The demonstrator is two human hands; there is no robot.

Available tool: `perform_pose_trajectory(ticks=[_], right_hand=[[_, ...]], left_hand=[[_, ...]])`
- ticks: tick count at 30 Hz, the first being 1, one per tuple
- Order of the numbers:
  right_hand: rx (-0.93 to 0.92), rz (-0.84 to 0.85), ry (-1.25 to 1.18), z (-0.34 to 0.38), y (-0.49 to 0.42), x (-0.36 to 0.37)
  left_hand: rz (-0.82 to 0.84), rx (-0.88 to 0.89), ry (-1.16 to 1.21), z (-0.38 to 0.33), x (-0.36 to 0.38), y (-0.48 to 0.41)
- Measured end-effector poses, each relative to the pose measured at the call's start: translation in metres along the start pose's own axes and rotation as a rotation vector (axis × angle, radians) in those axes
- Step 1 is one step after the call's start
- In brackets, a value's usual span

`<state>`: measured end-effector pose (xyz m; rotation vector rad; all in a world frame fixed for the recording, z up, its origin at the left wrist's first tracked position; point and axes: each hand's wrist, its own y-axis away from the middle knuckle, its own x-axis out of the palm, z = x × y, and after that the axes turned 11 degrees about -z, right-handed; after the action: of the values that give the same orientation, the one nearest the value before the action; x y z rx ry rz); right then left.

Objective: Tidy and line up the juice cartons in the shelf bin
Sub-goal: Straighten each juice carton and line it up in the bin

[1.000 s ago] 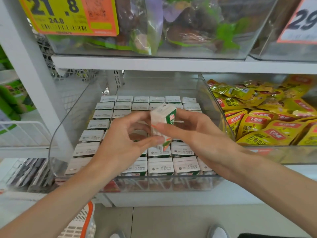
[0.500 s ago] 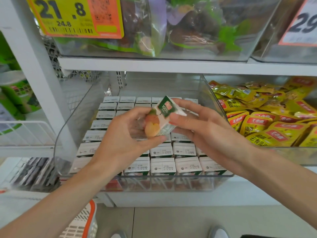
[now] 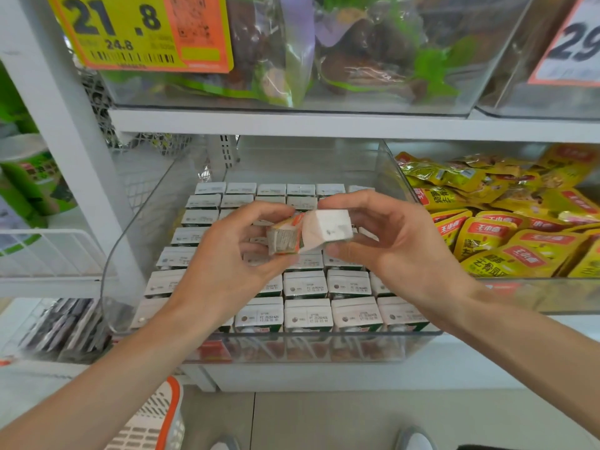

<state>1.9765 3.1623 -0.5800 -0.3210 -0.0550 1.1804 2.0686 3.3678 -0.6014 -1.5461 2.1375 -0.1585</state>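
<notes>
Item under inspection: one loose carton (image 3: 328, 228), held in the air above the middle of the shelf bin (image 3: 292, 347), touching none of the stock below it.

Grip: both hands are on it. My left hand (image 3: 227, 254) pinches the printed end at 9 o'clock between thumb and curled fingers. My right hand (image 3: 399, 251) takes the white end at 3 o'clock, fingers over the top and thumb beneath. Neither hand is spread wider than the carton.

Attitude: the carton lies on its side, slightly tilted, white end toward me. I judge that I hold it by both ends so I can turn it upright and match the rest.

Stock: the standing cartons (image 3: 306, 315) sit upright in rows, white tops up with date print showing, packed against one another from the front wall to 12 o'clock. The rows look fairly even (the slot meant for this carton is hidden under my hands, so I cannot confirm it).

Surroundings: yellow snack packets (image 3: 506, 235) fill the neighbouring bin at 3 o'clock. A shelf board (image 3: 324, 125) crosses at 12 o'clock, carrying an upper bin (image 3: 324, 60) of bagged goods and a price tag (image 3: 139, 34) at 11 o'clock. A basket (image 3: 156, 417) stands at 7 o'clock.

Obstructions: the clear side walls and the tight packing leave little room for fingers; the board overhead limits lift.
</notes>
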Motion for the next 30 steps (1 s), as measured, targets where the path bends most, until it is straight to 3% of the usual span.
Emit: perform_pose_trajectory(ticks=[7,15,30], right_hand=[[-0.123,0.01,0.059,-0.0019,0.0021,0.0039],[0.234,0.053,-0.012,-0.0017,0.0044,0.0068],[0.279,-0.147,-0.041,0.0017,-0.0015,0.0108]], left_hand=[[0.007,0.036,-0.031,0.0049,-0.0018,-0.0002],[-0.02,0.08,-0.101,0.0023,-0.0018,0.0014],[0.06,0.118,-0.171,-0.0003,-0.0061,0.0019]])
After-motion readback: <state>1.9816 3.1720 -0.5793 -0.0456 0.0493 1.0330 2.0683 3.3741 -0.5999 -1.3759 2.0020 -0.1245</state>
